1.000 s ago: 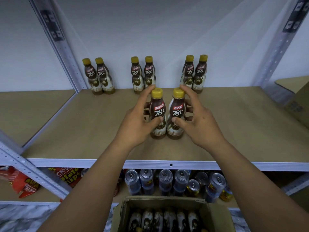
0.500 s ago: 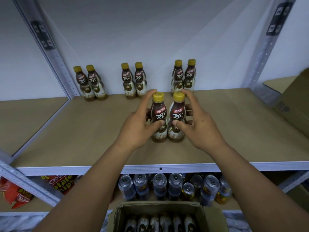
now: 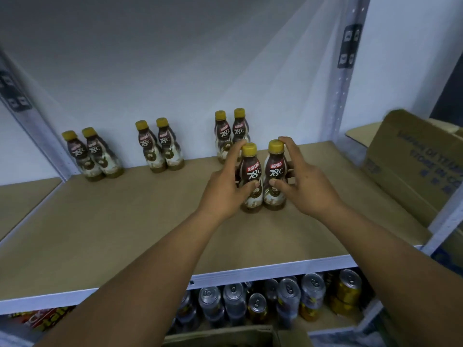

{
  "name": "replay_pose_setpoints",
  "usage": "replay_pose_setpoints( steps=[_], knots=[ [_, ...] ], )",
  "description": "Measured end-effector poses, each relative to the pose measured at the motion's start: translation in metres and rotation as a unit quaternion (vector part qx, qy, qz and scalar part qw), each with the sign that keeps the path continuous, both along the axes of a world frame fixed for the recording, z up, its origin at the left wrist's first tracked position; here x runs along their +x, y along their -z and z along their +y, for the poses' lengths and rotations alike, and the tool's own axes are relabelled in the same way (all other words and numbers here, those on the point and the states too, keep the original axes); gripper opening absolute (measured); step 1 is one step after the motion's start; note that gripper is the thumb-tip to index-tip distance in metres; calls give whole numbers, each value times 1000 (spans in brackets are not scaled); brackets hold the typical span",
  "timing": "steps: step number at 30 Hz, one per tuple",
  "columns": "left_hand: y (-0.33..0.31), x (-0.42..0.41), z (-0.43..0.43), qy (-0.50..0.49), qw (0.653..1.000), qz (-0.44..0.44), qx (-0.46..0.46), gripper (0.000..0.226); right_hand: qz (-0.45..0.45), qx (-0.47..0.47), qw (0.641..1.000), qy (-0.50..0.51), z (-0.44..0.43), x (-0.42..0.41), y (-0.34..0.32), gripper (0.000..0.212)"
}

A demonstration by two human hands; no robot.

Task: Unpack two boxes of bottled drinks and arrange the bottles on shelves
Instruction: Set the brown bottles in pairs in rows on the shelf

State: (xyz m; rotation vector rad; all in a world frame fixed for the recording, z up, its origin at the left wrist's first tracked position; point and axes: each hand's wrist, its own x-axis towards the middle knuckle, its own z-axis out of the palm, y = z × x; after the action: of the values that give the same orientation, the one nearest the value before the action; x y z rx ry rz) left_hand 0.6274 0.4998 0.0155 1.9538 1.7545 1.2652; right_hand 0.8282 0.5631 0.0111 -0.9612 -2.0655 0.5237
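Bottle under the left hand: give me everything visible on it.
The bottle is a small waisted one, plastic by its look, with a yellow screw cap and a brown-and-cream sleeve reading KOPIKO 78°C. It stands upright on the tan shelf, in front of the rightmost back-row pair, close beside a second bottle. The left hand grips it, thumb across the label.

Eight Kopiko bottles [image 3: 274,176] (three pairs at the back, one in front), two cardboard boxes [image 3: 411,166].
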Motion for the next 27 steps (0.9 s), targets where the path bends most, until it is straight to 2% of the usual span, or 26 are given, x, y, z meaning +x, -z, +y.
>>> replay_pose_setpoints(
  steps=[10, 27],
  knots=[
    [1, 51, 91, 20, 1000, 3, 9, 92, -18, 2, 1000, 17, 82, 49, -2, 91],
    [4, 61, 203, -5, 1000, 18, 13, 94, -30, 8, 999, 38, 186, 52, -4, 93]
  ],
)
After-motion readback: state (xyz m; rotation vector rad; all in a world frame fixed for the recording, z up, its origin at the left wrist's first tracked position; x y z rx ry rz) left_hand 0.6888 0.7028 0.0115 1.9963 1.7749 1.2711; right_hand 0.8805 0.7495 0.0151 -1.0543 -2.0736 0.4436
